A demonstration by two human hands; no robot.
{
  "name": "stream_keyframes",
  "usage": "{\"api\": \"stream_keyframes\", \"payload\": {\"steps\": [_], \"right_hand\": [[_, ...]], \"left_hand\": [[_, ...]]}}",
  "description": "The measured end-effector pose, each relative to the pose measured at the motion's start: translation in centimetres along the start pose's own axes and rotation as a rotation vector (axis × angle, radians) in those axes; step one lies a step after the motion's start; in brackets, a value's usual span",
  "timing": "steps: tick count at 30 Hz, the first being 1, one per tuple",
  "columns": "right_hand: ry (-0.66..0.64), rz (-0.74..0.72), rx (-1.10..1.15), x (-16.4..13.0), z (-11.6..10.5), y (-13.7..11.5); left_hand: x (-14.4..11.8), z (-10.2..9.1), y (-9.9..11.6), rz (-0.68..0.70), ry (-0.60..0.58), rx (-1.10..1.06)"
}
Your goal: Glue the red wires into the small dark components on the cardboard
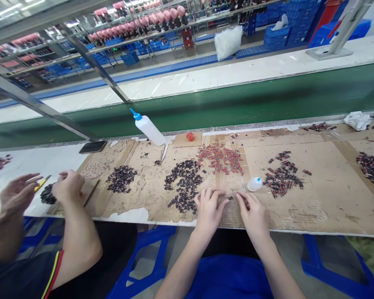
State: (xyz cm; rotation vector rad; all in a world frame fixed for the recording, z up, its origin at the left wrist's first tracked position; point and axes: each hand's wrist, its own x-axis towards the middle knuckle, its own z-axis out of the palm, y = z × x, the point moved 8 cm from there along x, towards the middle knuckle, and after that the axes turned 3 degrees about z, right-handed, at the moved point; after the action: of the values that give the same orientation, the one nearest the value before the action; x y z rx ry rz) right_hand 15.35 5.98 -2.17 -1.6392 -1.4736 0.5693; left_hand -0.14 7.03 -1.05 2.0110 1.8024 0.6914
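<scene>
My left hand (209, 208) is closed in a pinch at the table's near side, thumb and forefinger on a small black part (230, 198). Just to its right, my right hand (253, 211) is also pinched, its fingertips close to that part; whatever they hold is too small to make out. Left of my hands lies a heap of small black parts (185, 182). Beyond them spread many small red-and-dark pieces (220, 158). A small white bottle with a blue tip (254, 184) lies beside my right hand. Farther right is a pile of joined-looking red-and-black pieces (283, 176).
Cardboard (321, 166) covers the table. A tall white squeeze bottle (151, 129) leans near the back, left of a red cap (190, 136). At left, a co-worker's hands (67, 187) work near another black heap (122, 179). A green conveyor side (237, 99) runs behind.
</scene>
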Motion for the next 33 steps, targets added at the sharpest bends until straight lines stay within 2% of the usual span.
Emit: {"api": "stream_keyframes", "payload": {"steps": [4, 8, 12, 17, 20, 23, 26, 30, 33], "right_hand": [[-0.063, -0.041, -0.080, 1.1, 1.5, -1.1], [-0.207, -0.045, -0.217, 2.8, 3.9, -2.4], [-0.369, -0.007, -0.407, 3.7, 6.0, -2.8], [-0.444, -0.049, -0.449, 4.2, 7.0, -3.2], [-0.465, -0.063, -0.445, 4.4, 6.2, -3.1], [-0.447, -0.081, -0.384, 4.0, 4.1, -3.0], [-0.435, -0.089, -0.091, 3.0, 1.6, -2.9], [-0.469, 0.078, 0.236, 1.7, 0.3, -1.0], [-0.438, 0.196, 0.361, 1.4, 0.2, 0.3]], "left_hand": [[-1.0, 0.0, -0.4, -0.057, 0.087, 0.034], [-1.8, 0.0, -0.7, -0.100, 0.170, 0.053], [-2.3, -0.5, -1.2, -0.116, 0.192, 0.047], [-2.1, -0.5, -1.2, -0.085, 0.168, 0.002], [-1.6, 0.0, -0.5, -0.031, 0.129, -0.024], [-1.2, 0.4, 0.2, -0.011, 0.093, -0.035], [-0.8, 0.9, 0.7, -0.009, 0.032, -0.053], [-0.4, 1.3, 0.9, -0.024, -0.022, -0.065], [-0.1, 1.5, 1.0, -0.018, -0.020, -0.077]]}}
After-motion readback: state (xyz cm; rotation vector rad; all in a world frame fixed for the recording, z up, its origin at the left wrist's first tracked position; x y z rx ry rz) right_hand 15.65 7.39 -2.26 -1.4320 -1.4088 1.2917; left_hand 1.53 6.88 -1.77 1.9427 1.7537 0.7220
